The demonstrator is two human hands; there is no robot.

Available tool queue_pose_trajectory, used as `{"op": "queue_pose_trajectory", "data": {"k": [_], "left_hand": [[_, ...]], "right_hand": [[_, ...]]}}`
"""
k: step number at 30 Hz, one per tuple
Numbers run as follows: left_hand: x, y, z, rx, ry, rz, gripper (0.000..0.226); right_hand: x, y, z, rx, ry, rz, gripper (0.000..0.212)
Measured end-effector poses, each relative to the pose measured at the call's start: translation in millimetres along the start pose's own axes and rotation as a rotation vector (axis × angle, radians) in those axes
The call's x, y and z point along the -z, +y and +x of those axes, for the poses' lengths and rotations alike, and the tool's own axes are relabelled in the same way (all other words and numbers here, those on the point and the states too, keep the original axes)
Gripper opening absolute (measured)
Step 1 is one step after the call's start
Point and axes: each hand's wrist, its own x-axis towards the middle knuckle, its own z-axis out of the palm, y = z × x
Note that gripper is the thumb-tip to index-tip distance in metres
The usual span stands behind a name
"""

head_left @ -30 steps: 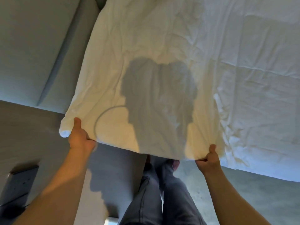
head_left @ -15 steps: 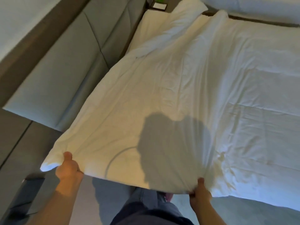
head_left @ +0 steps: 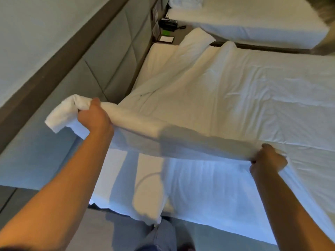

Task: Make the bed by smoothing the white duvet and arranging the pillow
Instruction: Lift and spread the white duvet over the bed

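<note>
The white duvet [head_left: 235, 98] lies across the bed, wrinkled, with its near edge lifted off the mattress. My left hand [head_left: 94, 118] grips the duvet's left corner, which bunches and droops past my fingers toward the headboard. My right hand [head_left: 268, 158] grips the same edge further right, holding it taut between both hands. Below the raised edge the white sheet [head_left: 199, 187] shows. A white pillow [head_left: 195, 40] lies at the far side of the bed, partly under the duvet.
A padded grey headboard [head_left: 101, 57] runs along the left. A nightstand with a black phone [head_left: 168, 24] and a notepad stands beyond the bed. A second white bed [head_left: 253, 20] is at the top right. Grey floor and my legs [head_left: 161, 236] are below.
Both hands have lifted the duvet edge up and carried it forward over the bed, exposing the sheet beneath. The view has tilted up to show the pillow and nightstand.
</note>
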Motion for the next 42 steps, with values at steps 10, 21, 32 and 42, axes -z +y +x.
{"op": "queue_pose_trajectory", "data": {"k": [10, 21, 32, 42], "left_hand": [[-276, 17, 130, -0.003, -0.608, 0.089, 0.045], [-67, -199, 132, 0.043, -0.282, 0.774, 0.049], [-132, -227, 177, 0.616, -0.413, 0.102, 0.062], [-121, -253, 220, 0.538, -0.136, 0.1, 0.053]], "right_hand": [[-210, -157, 163, 0.01, -0.066, 0.328, 0.04], [-225, 131, 151, -0.467, -0.16, -0.089, 0.036], [-237, 170, 194, -0.67, -0.229, 0.518, 0.08], [-231, 147, 195, -0.602, -0.007, 0.413, 0.07]]}}
